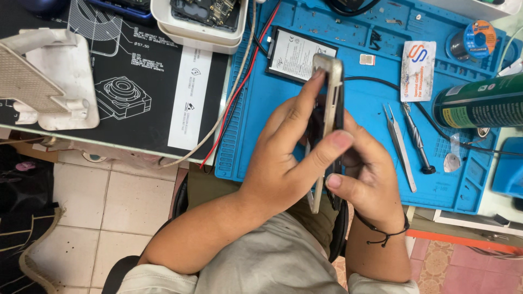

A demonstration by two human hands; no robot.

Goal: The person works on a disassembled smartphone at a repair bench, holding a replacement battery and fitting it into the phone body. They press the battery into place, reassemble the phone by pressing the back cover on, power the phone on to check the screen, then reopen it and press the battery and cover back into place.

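Person, head-camera view — body as seen.

Left hand [289, 163]: bare, no rings or glove; nails short, thumbnail plainly visible. Forearm bare down to the elbow at 7 o'clock.

Right hand [366, 179]: bare, short nails. Wrist carries a thin black cord bracelet [387, 231], knotted, with a short loose end hanging at 6 o'clock.

Sleeves: pale rolled or short cuffs at both lower corners of the view.

Lap: grey-white shirt [272, 261] at 6 o'clock — olive-brown trousers [313, 215] showing above it.
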